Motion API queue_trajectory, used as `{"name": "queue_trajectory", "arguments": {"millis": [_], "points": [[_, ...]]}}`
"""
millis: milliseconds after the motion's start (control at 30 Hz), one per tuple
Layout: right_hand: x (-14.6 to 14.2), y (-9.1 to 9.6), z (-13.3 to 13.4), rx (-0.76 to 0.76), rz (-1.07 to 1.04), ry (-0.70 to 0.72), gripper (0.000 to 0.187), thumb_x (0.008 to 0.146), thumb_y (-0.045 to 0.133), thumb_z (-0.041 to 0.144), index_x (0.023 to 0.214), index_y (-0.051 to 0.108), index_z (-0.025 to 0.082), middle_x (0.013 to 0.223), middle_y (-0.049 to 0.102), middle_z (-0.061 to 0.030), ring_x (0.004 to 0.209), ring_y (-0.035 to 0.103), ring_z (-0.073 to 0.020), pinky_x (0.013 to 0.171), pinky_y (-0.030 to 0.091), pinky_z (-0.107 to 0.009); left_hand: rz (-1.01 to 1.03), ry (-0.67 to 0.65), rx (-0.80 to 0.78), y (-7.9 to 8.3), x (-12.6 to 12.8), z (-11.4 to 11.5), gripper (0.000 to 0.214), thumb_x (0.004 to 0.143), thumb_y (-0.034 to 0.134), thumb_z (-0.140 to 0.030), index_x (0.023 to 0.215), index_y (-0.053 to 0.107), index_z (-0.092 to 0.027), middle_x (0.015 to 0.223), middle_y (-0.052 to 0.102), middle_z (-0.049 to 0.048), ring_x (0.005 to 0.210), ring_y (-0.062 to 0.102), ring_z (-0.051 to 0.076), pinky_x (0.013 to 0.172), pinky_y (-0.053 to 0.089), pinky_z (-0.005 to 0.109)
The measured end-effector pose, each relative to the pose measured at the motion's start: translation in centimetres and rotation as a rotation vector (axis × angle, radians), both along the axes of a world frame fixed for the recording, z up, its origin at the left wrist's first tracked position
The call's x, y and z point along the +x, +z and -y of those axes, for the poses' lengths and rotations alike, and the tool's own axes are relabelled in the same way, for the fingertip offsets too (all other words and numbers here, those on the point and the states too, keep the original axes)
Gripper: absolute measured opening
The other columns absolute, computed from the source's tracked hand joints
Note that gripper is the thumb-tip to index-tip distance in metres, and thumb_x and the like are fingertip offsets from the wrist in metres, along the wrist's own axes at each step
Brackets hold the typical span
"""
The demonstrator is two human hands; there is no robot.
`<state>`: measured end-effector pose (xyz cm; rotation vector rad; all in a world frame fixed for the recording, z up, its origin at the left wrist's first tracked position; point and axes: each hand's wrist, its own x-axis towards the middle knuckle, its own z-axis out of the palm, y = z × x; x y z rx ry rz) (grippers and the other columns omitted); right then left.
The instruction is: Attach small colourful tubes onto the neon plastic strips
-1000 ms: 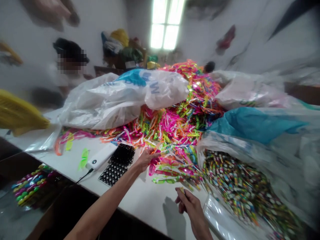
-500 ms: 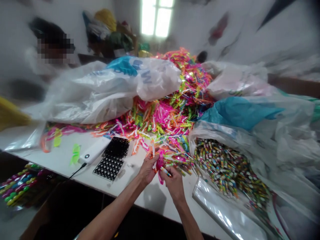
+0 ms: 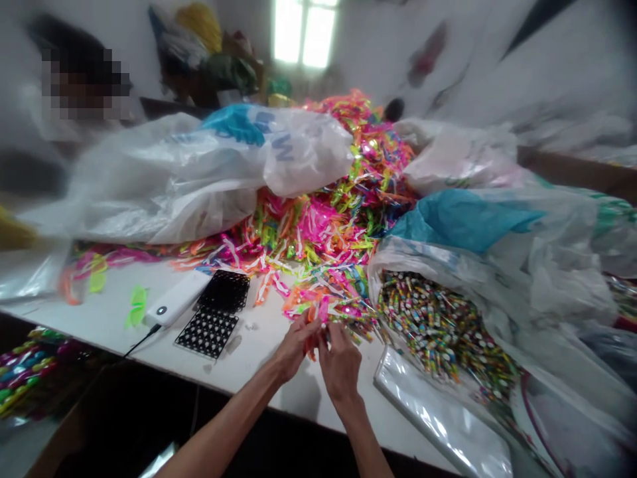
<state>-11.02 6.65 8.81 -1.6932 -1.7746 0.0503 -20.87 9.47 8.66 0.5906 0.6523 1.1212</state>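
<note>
My left hand [image 3: 294, 346] is closed on a translucent orange plastic piece [image 3: 311, 345], partly hidden by my fingers. Close against it, my right hand [image 3: 341, 358] has its fingers pinched together at the same spot, and what lies in them is covered. Just beyond both hands spreads a heap of bright plastic pieces [image 3: 318, 232] in pink, orange and yellow-green, many with white strips. To the right, a clear bag holds a mass of small printed tubes [image 3: 438, 325].
On the white table [image 3: 259, 372] lie two black perforated trays [image 3: 209, 332], a white power bank [image 3: 176, 302] with a cable, and yellow-green plastic glasses [image 3: 137, 305]. A stack of clear plastic sleeves [image 3: 438, 411] lies right. Large plastic bags [image 3: 164, 179] flank the heap; a person [image 3: 87, 86] is far left.
My hands have come closer together. The pink piece in my left hand has given way to an orange one, and the printed tube in my right fingers no longer shows. The view has shifted slightly.
</note>
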Motion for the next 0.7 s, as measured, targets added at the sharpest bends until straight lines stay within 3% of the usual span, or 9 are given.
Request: {"name": "queue_trajectory", "arguments": {"millis": [133,233,367,433,500,567,700], "points": [[-1.1,-1.2,1.4,0.009,0.197,0.063,0.018,0.084,0.041,0.016,0.082,0.059,0.017,0.079,0.061,-0.0046,0.056,0.056,-0.0136,0.052,0.035,-0.024,-0.135,0.1,-0.045,0.2,-0.1,-0.5,0.034,0.066,0.07,-0.042,0.077,0.056,-0.013,0.063,0.053,-0.0014,0.057,0.051,0.009,0.054,0.037,0.019],[-1.5,-1.6,2.4,-0.027,0.122,0.126,0.021,0.086,0.038,0.016,0.091,0.059,0.015,0.083,0.06,-0.0067,0.063,0.058,-0.0149,0.054,0.038,-0.024,-0.201,-0.003,-0.05,0.1,-0.5,-1.0,0.041,0.065,0.067,-0.048,0.076,0.056,-0.011,0.064,0.055,0.0014,0.058,0.053,0.012,0.05,0.036,0.02],[-0.8,-0.5,2.7,-0.221,-0.274,0.218,0.022,0.086,0.042,0.028,0.093,0.059,0.016,0.084,0.058,-0.0062,0.071,0.056,-0.0158,0.062,0.042,-0.026,-0.122,-0.066,-0.029,-0.6,-0.8,-1.0,0.042,0.063,0.07,-0.047,0.081,0.059,-0.01,0.066,0.057,0.0027,0.057,0.053,0.011,0.051,0.038,0.02],[0.2,0.3,2.4,-0.394,-0.568,0.228,0.025,0.083,0.048,0.035,0.092,0.06,0.016,0.073,0.057,-0.0029,0.058,0.051,-0.0124,0.053,0.041,-0.024,-0.108,-0.028,-0.037,-1.0,-1.0,-1.0,0.041,0.059,0.074,-0.044,0.076,0.06,-0.009,0.063,0.057,0.0026,0.054,0.052,0.01,0.053,0.04,0.021],[1.3,1.1,1.8,-0.532,-0.831,0.186,0.032,0.078,0.055,0.04,0.098,0.06,0.016,0.067,0.055,-0.0001,0.043,0.04,-0.0071,0.039,0.031,-0.021,-0.142,-0.048,-0.047,-1.1,-1.2,-1.0,0.04,0.058,0.075,-0.043,0.071,0.06,-0.008,0.062,0.058,0.0036,0.053,0.054,0.011,0.054,0.043,0.022],[2.5,1.6,1.3,-0.568,-1.006,0.136,0.039,0.074,0.059,0.042,0.104,0.058,0.017,0.069,0.054,0.0008,0.038,0.032,-0.0037,0.035,0.022,-0.02,-0.204,-0.144,-0.041,-0.9,-1.5,-0.9,0.041,0.059,0.073,-0.045,0.073,0.061,-0.007,0.064,0.06,0.0053,0.052,0.055,0.012,0.053,0.043,0.023],[4.5,2.2,0.6,-0.524,-1.142,0.121,0.037,0.075,0.059,0.041,0.103,0.06,0.016,0.074,0.055,-0.0011,0.044,0.039,-0.004,0.04,0.027,-0.019,-0.259,-0.323,-0.01,-0.1,-2.1,-0.7,0.043,0.064,0.068,-0.048,0.082,0.059,-0.01,0.066,0.062,0.0052,0.049,0.057,0.013,0.048,0.043,0.023]]}}
